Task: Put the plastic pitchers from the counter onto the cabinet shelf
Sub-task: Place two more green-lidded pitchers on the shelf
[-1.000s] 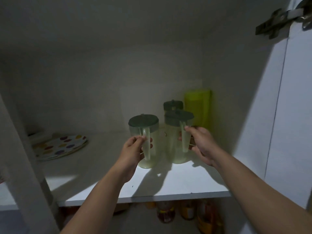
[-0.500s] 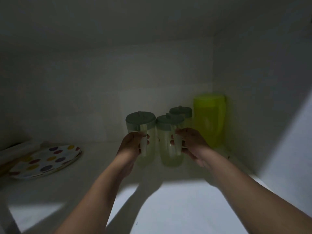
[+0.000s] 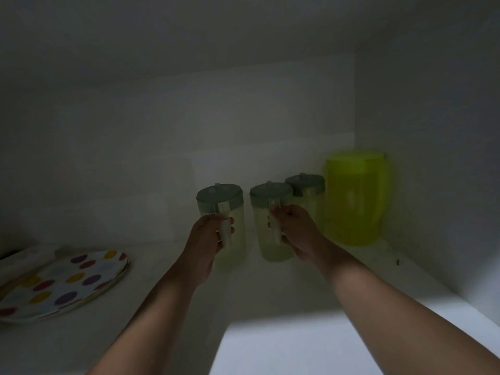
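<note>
Dim cabinet shelf [image 3: 162,307], spotted plate [image 3: 62,282] left, yellow-green pitcher [image 3: 354,198] right, both hands' fingers [image 3: 231,228] gripping pitcher handles [image 3: 225,228]

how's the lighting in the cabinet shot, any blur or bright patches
Head view: the cabinet interior is dim and murky, with one bright patch on the shelf near the front edge; the yellow-green pitcher looks smeared, its outline soft; the left hand and right hand grip pitcher handles in shadow; the dotted plate keeps visible colours.
</note>
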